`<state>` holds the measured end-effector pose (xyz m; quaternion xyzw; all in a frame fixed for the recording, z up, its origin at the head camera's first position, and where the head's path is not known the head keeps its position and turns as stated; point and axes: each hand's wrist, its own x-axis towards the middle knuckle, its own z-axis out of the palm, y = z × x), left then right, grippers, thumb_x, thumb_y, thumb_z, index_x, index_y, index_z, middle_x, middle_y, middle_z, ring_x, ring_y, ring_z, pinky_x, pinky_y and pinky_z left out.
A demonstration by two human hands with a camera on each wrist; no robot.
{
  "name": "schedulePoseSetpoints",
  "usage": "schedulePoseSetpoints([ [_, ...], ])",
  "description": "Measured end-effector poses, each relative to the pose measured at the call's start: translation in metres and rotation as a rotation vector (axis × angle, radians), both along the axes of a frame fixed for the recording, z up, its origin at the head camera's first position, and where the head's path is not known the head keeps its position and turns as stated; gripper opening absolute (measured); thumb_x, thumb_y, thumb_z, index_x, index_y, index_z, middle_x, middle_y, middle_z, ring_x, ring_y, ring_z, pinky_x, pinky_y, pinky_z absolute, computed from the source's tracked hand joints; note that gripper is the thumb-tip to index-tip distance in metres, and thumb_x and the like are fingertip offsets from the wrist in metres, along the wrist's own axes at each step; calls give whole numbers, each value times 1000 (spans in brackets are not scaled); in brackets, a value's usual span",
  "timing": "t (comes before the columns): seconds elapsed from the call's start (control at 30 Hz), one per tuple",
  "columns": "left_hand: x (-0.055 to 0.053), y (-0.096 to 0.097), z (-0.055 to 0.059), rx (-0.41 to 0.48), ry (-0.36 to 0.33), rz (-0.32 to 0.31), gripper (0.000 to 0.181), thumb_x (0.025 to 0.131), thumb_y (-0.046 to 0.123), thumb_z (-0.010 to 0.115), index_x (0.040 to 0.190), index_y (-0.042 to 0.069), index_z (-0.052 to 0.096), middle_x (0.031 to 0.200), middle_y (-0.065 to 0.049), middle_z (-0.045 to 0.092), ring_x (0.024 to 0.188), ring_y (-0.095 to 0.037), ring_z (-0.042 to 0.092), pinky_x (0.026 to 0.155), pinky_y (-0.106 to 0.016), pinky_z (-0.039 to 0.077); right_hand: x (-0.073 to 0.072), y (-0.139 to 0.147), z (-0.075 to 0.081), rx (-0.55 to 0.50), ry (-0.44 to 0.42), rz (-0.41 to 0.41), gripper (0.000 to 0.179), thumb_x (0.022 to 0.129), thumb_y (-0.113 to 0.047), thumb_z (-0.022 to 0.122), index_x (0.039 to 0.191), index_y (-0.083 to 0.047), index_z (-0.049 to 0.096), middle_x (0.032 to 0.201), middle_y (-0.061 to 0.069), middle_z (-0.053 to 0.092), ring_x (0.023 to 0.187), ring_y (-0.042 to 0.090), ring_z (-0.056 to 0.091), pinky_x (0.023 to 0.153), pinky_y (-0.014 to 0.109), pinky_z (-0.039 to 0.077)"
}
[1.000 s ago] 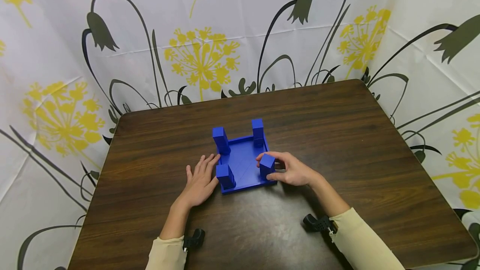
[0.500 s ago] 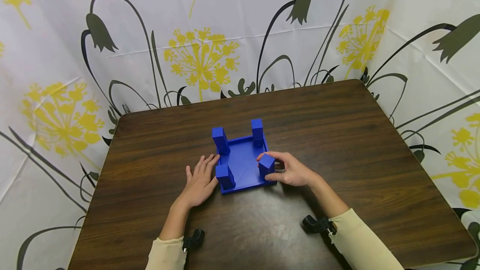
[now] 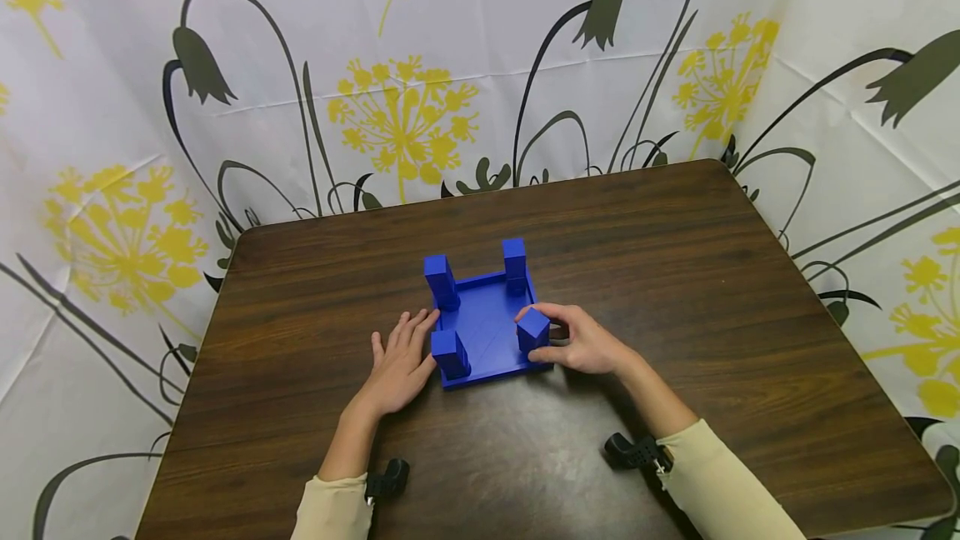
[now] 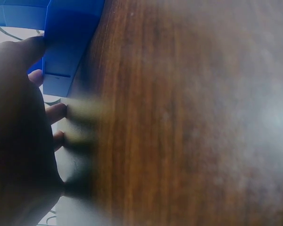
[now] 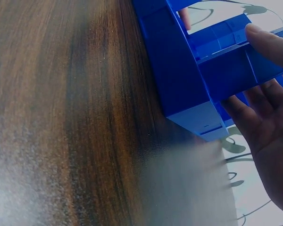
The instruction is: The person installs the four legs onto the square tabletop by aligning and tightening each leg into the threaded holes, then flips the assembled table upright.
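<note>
A square, shallow blue tray (image 3: 483, 319) with a low rim lies on the table, and a blue upright post stands at each corner. The right hand (image 3: 581, 342) pinches the near-right post (image 3: 533, 330) between thumb and fingers; this post is turned askew to the tray's sides. In the right wrist view the thumb (image 5: 269, 44) lies on one side of the post (image 5: 228, 70) and the fingers on the other. With fingers spread, the left hand (image 3: 400, 365) rests beside the tray's left edge, its thumb side touching the tray by the near-left post (image 3: 451, 354). Post bases are partly hidden.
The far-left post (image 3: 442, 282) and far-right post (image 3: 515, 266) stand straight at their corners. Under everything is a dark wood-grain table (image 3: 637, 248). A white curtain (image 3: 480, 32) with flower prints hangs behind it. Each wrist wears a black camera mount.
The right thumb has shifted slightly left on the near-right post, which looks turned a little. The left hand and tray stay put.
</note>
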<state>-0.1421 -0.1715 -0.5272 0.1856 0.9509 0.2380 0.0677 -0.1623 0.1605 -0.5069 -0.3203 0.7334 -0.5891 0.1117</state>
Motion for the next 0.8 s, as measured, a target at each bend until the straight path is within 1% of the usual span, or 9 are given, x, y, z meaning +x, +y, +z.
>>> schedulePoseSetpoints([
  [0.13,0,0,0,1,-2,0,66,99,27,49,158,23,20,161,-11,21,148,-37,7,103,-74,-6,1,-1,0,-6,-17,-22,44,80,-4,80,120,-9,62,112,5,64,99,18,61,89,36,50],
  [0.3,0,0,-2,1,5,1,65,99,27,48,157,23,20,160,-11,22,148,-37,8,103,-74,-6,2,-2,0,-16,-59,-52,47,78,0,81,121,-4,62,110,7,65,100,19,62,88,39,52],
  [0.5,0,0,-3,20,18,2,64,97,26,47,157,21,23,159,-12,24,147,-39,9,102,-75,-5,3,-4,1,-16,-99,-81,48,76,8,79,120,2,61,107,9,64,100,21,62,89,46,51],
  [0.73,-1,-1,-3,-7,-7,-2,65,99,28,46,158,24,19,161,-9,20,148,-35,6,103,-73,-7,13,-7,24,-20,-95,-96,44,77,6,79,117,2,61,107,12,64,100,21,62,89,48,51],
  [0.8,-1,-1,-3,-3,-6,-3,65,99,28,47,158,24,19,161,-9,20,148,-36,5,103,-73,-7,11,-6,16,-23,-83,-100,45,77,3,80,118,0,61,108,12,65,100,20,62,89,46,52],
])
